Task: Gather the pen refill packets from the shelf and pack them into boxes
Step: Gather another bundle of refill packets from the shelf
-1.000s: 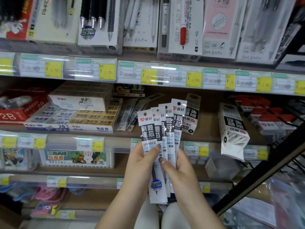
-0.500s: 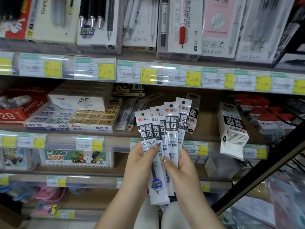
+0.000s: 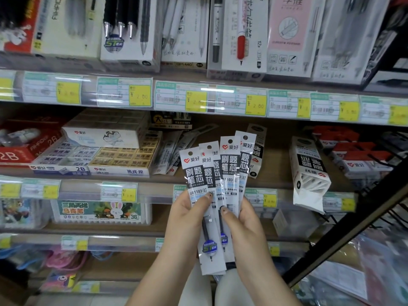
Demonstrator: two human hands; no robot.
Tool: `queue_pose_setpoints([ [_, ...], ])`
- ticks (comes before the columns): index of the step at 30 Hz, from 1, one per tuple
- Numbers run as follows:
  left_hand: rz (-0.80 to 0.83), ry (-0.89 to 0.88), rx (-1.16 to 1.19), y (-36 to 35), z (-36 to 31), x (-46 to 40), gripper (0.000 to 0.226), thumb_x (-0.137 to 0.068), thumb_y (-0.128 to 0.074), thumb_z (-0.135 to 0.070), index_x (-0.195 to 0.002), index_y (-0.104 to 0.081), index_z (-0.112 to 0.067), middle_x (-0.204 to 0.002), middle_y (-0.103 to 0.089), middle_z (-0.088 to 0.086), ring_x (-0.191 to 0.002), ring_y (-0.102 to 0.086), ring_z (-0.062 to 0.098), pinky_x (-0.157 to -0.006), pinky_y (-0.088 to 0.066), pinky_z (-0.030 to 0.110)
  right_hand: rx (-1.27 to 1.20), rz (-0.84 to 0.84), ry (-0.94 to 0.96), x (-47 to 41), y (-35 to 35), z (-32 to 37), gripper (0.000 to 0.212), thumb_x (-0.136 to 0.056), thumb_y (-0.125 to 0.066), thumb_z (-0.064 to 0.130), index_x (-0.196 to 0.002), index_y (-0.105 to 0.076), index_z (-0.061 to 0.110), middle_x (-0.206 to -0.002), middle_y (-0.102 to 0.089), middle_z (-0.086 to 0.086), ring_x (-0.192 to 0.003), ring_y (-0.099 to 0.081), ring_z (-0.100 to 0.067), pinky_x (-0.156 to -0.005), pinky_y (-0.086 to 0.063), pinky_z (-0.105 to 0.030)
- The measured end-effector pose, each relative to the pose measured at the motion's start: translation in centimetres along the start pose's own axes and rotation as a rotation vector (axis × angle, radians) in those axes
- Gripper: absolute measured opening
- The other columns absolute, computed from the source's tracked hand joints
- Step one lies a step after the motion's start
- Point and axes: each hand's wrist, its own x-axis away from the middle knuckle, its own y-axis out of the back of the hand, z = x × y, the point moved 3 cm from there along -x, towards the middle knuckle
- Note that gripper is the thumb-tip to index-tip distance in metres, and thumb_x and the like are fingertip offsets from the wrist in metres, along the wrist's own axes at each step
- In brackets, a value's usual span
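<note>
Several pen refill packets (image 3: pixel 220 171), white with black label bands, are fanned out upright in front of the middle shelf. My left hand (image 3: pixel 185 219) grips the left side of the fan with its thumb across the front packet. My right hand (image 3: pixel 242 224) grips the right side, thumb on a middle packet. More refill packets (image 3: pixel 176 146) lie loose on the shelf behind. A white and black refill box (image 3: pixel 309 173) stands open at the shelf's right, and another refill box (image 3: pixel 256 151) lies partly hidden behind the fan.
Eraser boxes (image 3: pixel 99 155) fill the shelf's left side, red boxes (image 3: pixel 357 155) the right. Pen boxes (image 3: pixel 132 29) stand on the shelf above, behind price tags (image 3: pixel 198 100). A black rack bar (image 3: pixel 353 221) slants across the lower right. A crayon box (image 3: pixel 99 212) sits below.
The fan of packets has spread a little wider and its tops have tilted slightly right. Both hands keep their hold in the same place.
</note>
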Motion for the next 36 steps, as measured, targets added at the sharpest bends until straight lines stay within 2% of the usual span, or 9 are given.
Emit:
queue_pose_setpoints([
  [5,0.003,0.002,0.003,-0.1,0.0,0.0,0.019,-0.092,-0.051,-0.003,-0.099,-0.067,-0.010,-0.097,-0.073,0.015,-0.091,-0.069,0.033,-0.086,-0.053,0.051,0.031,0.009,0.004,0.0,0.1,0.1,0.035,-0.094,-0.044,-0.005,-0.113,-0.058,0.020,-0.107,-0.072,0.004,-0.099,-0.067,-0.012,-0.075,-0.054,-0.021],
  [10,0.009,-0.003,0.011,-0.1,0.0,0.0,0.018,-0.092,-0.052,-0.004,-0.096,-0.068,-0.011,-0.096,-0.073,0.015,-0.087,-0.070,0.031,-0.079,-0.055,0.044,0.007,-0.009,-0.006,0.1,0.1,0.2,0.034,-0.095,-0.043,-0.003,-0.113,-0.060,0.019,-0.107,-0.072,0.002,-0.099,-0.068,-0.014,-0.079,-0.055,-0.025],
  [12,0.012,0.000,0.017,-0.2,0.0,0.0,0.018,-0.092,-0.051,-0.004,-0.095,-0.068,-0.010,-0.095,-0.073,0.016,-0.085,-0.069,0.031,-0.077,-0.055,0.043,-0.034,-0.018,-0.028,0.1,0.1,0.3,0.032,-0.097,-0.040,0.000,-0.110,-0.062,0.019,-0.102,-0.073,0.001,-0.095,-0.069,-0.014,-0.073,-0.055,-0.024],
  [14,0.013,-0.003,0.014,-0.2,-0.1,-0.1,0.018,-0.092,-0.051,-0.004,-0.094,-0.068,-0.011,-0.095,-0.073,0.016,-0.084,-0.070,0.031,-0.078,-0.055,0.044,-0.039,-0.025,-0.039,0.2,0.2,0.4,0.032,-0.098,-0.038,0.002,-0.108,-0.063,0.019,-0.099,-0.074,0.001,-0.091,-0.070,-0.014,-0.068,-0.054,-0.021],
  [19,0.009,0.003,0.005,-0.3,-0.1,-0.2,0.018,-0.092,-0.053,-0.006,-0.090,-0.070,-0.014,-0.095,-0.073,0.016,-0.085,-0.069,0.031,-0.083,-0.053,0.049,-0.004,-0.041,-0.036,0.1,0.2,0.5,0.034,-0.098,-0.037,0.002,-0.108,-0.063,0.022,-0.101,-0.073,-0.001,-0.094,-0.069,-0.018,-0.073,-0.055,-0.026],
  [23,0.008,0.002,0.005,-0.3,-0.1,-0.2,0.021,-0.091,-0.054,-0.006,-0.085,-0.071,-0.017,-0.093,-0.073,0.015,-0.082,-0.070,0.029,-0.080,-0.053,0.047,0.002,-0.043,-0.056,0.1,0.2,0.3,0.034,-0.099,-0.037,0.003,-0.110,-0.062,0.022,-0.101,-0.073,-0.001,-0.093,-0.069,-0.017,-0.072,-0.055,-0.026],
  [26,0.012,0.007,0.011,-0.1,0.0,-0.2,0.023,-0.092,-0.053,-0.006,-0.084,-0.072,-0.018,-0.093,-0.073,0.015,-0.081,-0.070,0.029,-0.079,-0.054,0.045,0.003,-0.047,-0.066,0.3,0.2,0.7,0.031,-0.099,-0.038,0.003,-0.107,-0.062,0.020,-0.092,-0.074,0.008,-0.086,-0.070,-0.007,-0.065,-0.052,-0.017],
  [30,0.014,0.005,0.013,-0.2,0.0,-0.3,0.022,-0.092,-0.053,-0.006,-0.086,-0.071,-0.017,-0.094,-0.074,0.014,-0.083,-0.070,0.029,-0.080,-0.055,0.045,-0.006,-0.066,-0.057,0.7,0.2,1.5,0.031,-0.100,-0.037,0.012,-0.085,-0.052,0.035,-0.061,-0.060,0.039,-0.062,-0.055,0.025,-0.053,-0.039,0.003],
  [36,0.016,-0.004,0.024,-0.3,0.2,-0.3,0.018,-0.092,-0.052,-0.006,-0.092,-0.068,-0.014,-0.095,-0.074,0.013,-0.084,-0.071,0.029,-0.079,-0.055,0.044,-0.009,-0.096,-0.075,0.5,0.4,1.1,0.035,-0.100,-0.037,0.009,-0.084,-0.056,0.033,-0.066,-0.065,0.034,-0.066,-0.060,0.020,-0.055,-0.043,-0.001],
])
